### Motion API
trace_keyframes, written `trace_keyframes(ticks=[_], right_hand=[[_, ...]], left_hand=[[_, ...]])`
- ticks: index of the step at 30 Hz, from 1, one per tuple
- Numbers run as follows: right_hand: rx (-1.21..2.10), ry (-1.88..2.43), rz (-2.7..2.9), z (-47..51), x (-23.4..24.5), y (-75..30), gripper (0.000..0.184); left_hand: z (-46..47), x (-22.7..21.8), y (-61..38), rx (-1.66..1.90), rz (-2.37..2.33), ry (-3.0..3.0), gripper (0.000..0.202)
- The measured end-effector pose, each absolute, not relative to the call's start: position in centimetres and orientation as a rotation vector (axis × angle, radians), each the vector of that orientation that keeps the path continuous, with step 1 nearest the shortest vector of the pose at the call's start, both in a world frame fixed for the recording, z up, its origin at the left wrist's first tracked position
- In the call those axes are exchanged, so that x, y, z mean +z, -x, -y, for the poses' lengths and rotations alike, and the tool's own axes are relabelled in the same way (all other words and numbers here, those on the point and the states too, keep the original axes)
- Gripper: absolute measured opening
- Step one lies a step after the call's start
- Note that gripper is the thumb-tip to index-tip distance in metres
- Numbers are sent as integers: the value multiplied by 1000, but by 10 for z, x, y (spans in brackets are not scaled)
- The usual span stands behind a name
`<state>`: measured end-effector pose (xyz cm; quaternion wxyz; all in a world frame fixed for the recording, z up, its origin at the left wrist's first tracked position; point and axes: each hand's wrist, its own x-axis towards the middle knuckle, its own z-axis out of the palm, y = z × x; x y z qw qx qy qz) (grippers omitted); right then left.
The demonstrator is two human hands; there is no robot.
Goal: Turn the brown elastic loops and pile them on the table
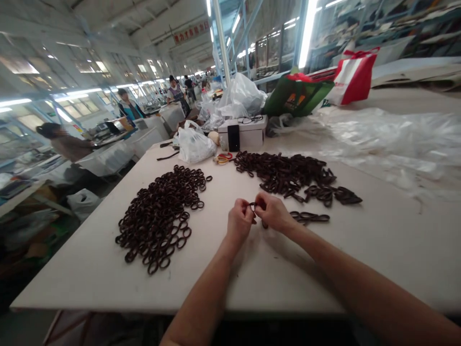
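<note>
Between my two hands is a small dark brown loop (252, 205), pinched from both sides just above the table. The fingers of my left hand (239, 218) close on its left side. My right hand (272, 210) grips the other side, thumb and fingertips pressed together. Just right of my right hand lie a few flattened dark loops (310, 217). Beyond them spreads a pile of flattened dark loops (288, 173). Off to the left sits a large heap of rounded dark rings (162, 206). What the loops are made of is hard to tell.
At the back of the white table (212, 278) stand a box (250, 132) with glasses on it, a phone (234, 138), scissors (223, 158) and a white plastic bag (196, 142). Green (297, 96) and red-and-white bags (355, 77) stand behind. Clear plastic sheeting (392, 139) covers the right. People work beyond.
</note>
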<state>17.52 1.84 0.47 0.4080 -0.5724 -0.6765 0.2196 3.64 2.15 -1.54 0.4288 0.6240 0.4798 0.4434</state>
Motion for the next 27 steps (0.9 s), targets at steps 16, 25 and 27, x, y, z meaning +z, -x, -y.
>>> trace_keyframes(ticks=[16,25,27], right_hand=[[617,1370,1768,-18,2,-173,7],[528,1390,1958,-23,19,-206,14],[526,1384,2008,-25,24,-220,19]], left_hand=[[-27,-8,-30,1205,-1200,-1577,15],[-42,2,-7,1281,-1405,-1464,15],[-50,6,8,1342,-1480,-1398,15]])
